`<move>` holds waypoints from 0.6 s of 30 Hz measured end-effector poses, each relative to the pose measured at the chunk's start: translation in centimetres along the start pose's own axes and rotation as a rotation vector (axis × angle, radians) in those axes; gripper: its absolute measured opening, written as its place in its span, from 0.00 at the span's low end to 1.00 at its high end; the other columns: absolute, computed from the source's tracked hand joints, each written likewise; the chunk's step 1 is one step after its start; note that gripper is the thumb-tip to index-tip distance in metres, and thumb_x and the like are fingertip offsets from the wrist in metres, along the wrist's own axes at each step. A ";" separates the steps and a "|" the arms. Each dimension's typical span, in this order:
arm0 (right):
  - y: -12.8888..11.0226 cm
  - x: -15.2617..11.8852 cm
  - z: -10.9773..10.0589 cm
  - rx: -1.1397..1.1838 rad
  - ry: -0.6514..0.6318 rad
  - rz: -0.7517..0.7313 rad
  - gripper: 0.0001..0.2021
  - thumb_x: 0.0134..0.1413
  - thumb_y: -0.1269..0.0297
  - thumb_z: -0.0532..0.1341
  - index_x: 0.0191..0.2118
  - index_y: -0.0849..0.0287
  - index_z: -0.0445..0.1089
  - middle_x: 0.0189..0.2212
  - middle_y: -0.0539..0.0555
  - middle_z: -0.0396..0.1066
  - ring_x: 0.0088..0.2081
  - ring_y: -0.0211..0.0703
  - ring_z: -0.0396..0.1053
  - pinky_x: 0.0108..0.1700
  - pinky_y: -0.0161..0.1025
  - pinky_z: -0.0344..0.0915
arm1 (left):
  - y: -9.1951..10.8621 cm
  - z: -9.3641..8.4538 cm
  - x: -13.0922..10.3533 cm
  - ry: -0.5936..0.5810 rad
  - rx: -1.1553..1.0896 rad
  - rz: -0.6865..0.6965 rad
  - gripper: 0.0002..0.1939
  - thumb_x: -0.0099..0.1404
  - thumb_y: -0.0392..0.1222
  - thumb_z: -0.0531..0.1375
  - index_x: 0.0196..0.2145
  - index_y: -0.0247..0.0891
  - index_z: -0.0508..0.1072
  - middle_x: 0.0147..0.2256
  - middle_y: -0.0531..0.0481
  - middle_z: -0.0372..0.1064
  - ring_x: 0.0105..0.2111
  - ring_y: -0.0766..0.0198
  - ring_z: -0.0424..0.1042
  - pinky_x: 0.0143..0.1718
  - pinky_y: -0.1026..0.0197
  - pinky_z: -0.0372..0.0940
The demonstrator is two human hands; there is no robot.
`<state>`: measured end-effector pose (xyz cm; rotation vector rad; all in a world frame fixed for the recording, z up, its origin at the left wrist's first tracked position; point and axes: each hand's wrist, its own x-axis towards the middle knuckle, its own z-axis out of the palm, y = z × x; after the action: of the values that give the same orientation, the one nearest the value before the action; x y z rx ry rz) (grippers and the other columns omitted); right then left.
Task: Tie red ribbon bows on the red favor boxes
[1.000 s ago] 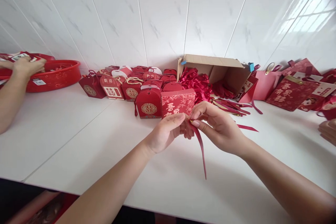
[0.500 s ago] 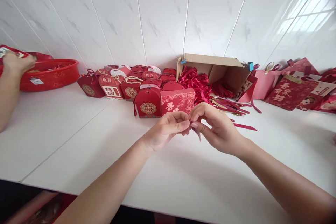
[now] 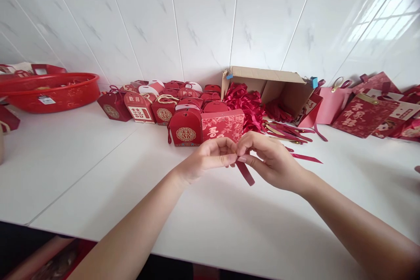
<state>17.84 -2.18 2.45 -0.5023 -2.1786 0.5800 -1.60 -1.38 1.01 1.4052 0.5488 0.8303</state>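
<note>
My left hand [image 3: 213,157] and my right hand [image 3: 265,159] meet above the white table, fingertips pinched together. Between them they grip a dark red ribbon strap [image 3: 245,173], whose free end hangs down below the fingers. The part inside my fingers is hidden. Right behind my hands stands a floral red gift box [image 3: 223,124] with pale characters, partly covered by my fingers. Beside it is a red box with a round gold emblem [image 3: 185,131]. More ribbon straps [image 3: 288,133] lie loose on the table behind my right hand.
A cardboard carton [image 3: 272,78] on its side spills red ribbons [image 3: 244,103]. Several small red boxes [image 3: 141,109] stand in rows. A red basin [image 3: 65,98] is at the left, and gift bags [image 3: 364,113] lean at the right. The tiled wall [image 3: 203,30] bounds the back.
The strap's hanging end has turned and shows longer and broader below my fingers. At the left, another person's hand has left the basin, and a red box now shows at that edge.
</note>
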 end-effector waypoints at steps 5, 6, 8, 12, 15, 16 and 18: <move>-0.4 0.0 -0.3 0.104 -0.084 0.069 0.04 0.61 0.71 0.55 0.36 0.57 0.64 0.33 0.53 0.71 0.36 0.41 0.72 0.38 0.41 0.69 | 0.1 -0.1 0.0 -0.041 0.004 -0.023 0.07 0.61 0.43 0.62 0.32 0.36 0.71 0.28 0.52 0.63 0.29 0.67 0.63 0.33 0.62 0.58; -0.4 0.0 -0.3 0.131 -0.104 0.091 0.03 0.62 0.71 0.55 0.36 0.57 0.64 0.33 0.54 0.72 0.36 0.41 0.72 0.38 0.41 0.69 | 0.1 -0.2 0.0 -0.046 0.013 -0.025 0.08 0.61 0.43 0.61 0.32 0.35 0.71 0.28 0.52 0.63 0.29 0.67 0.63 0.33 0.62 0.58; -0.4 -0.1 -0.3 0.167 -0.123 0.126 0.03 0.62 0.70 0.55 0.37 0.57 0.64 0.33 0.54 0.72 0.36 0.42 0.73 0.38 0.41 0.69 | 0.1 -0.2 0.0 -0.049 0.031 -0.018 0.08 0.62 0.43 0.61 0.32 0.35 0.71 0.29 0.52 0.63 0.29 0.68 0.63 0.33 0.62 0.57; -0.3 0.0 -0.2 0.202 -0.097 0.175 0.02 0.61 0.70 0.56 0.38 0.59 0.65 0.33 0.54 0.73 0.37 0.41 0.72 0.40 0.40 0.69 | -0.1 -0.2 0.1 -0.047 0.032 0.007 0.06 0.63 0.41 0.60 0.33 0.36 0.69 0.30 0.53 0.62 0.29 0.68 0.62 0.33 0.62 0.58; -0.2 0.1 0.0 0.263 -0.089 0.219 0.03 0.62 0.69 0.56 0.39 0.59 0.66 0.32 0.54 0.73 0.37 0.42 0.73 0.42 0.43 0.69 | -0.4 -0.1 0.2 -0.038 -0.012 0.015 0.07 0.63 0.43 0.60 0.34 0.37 0.67 0.31 0.54 0.61 0.29 0.68 0.62 0.33 0.62 0.59; -0.2 0.1 0.1 0.289 -0.081 0.232 0.03 0.62 0.69 0.56 0.39 0.59 0.66 0.31 0.54 0.73 0.37 0.42 0.73 0.42 0.43 0.69 | -0.5 -0.1 0.2 -0.028 -0.019 0.016 0.07 0.63 0.43 0.60 0.34 0.38 0.67 0.31 0.54 0.60 0.29 0.68 0.62 0.33 0.62 0.59; 0.0 0.1 0.2 0.322 -0.057 0.252 0.02 0.62 0.68 0.56 0.38 0.59 0.65 0.30 0.53 0.73 0.36 0.43 0.73 0.42 0.44 0.70 | -0.7 0.0 0.3 0.002 -0.015 0.023 0.08 0.63 0.44 0.60 0.34 0.38 0.67 0.30 0.54 0.60 0.29 0.69 0.62 0.33 0.62 0.59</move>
<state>17.60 -2.22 2.40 -0.5929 -2.0338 1.0730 -1.30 -1.16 0.39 1.3987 0.5282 0.8527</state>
